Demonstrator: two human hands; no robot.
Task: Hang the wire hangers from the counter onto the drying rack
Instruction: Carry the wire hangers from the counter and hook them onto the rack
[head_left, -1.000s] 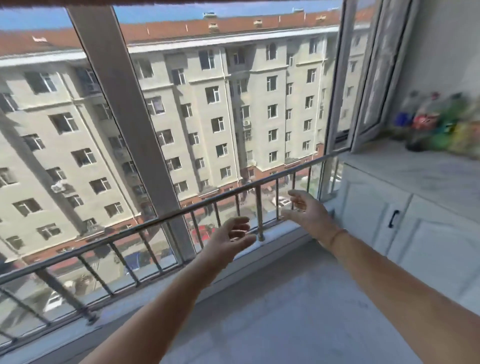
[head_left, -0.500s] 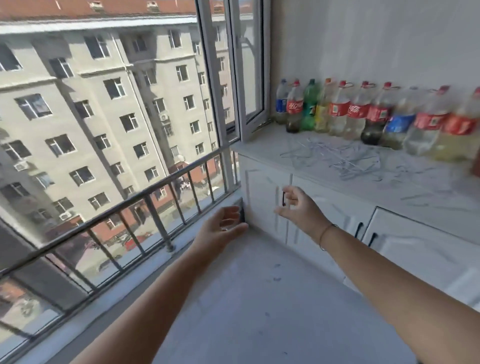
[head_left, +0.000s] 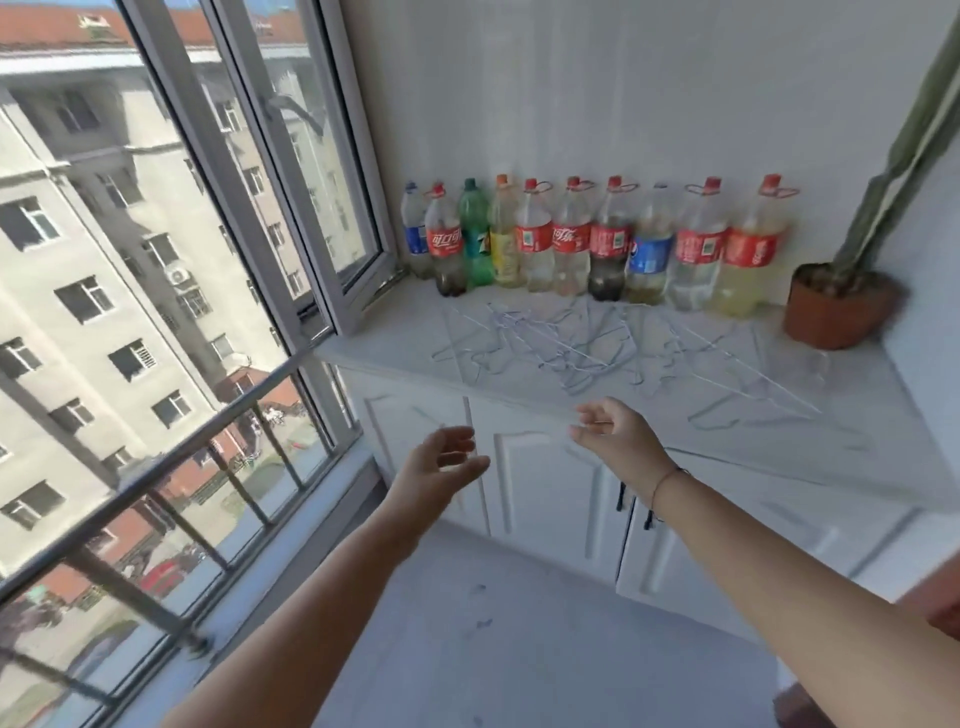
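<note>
Several thin pale wire hangers (head_left: 561, 348) lie tangled flat on the white marbled counter (head_left: 779, 452), spread from its middle toward the right. My right hand (head_left: 615, 431) hovers with relaxed fingers just in front of the counter's front edge, holding nothing. My left hand (head_left: 441, 467) is lower and to the left, before the cabinet doors, fingers loosely curved and empty. No drying rack is in view.
A row of several plastic soda bottles (head_left: 571, 244) lines the back wall. A potted cactus in a terracotta pot (head_left: 836, 306) stands at the counter's right. An open window sash (head_left: 332, 218) and a metal railing (head_left: 208, 426) run along the left. White cabinet doors (head_left: 550, 493) sit under the counter.
The view has swung right from the window and railing to the counter. Both empty hands now reach toward the counter's front edge, and the hangers and pot have come into view.
</note>
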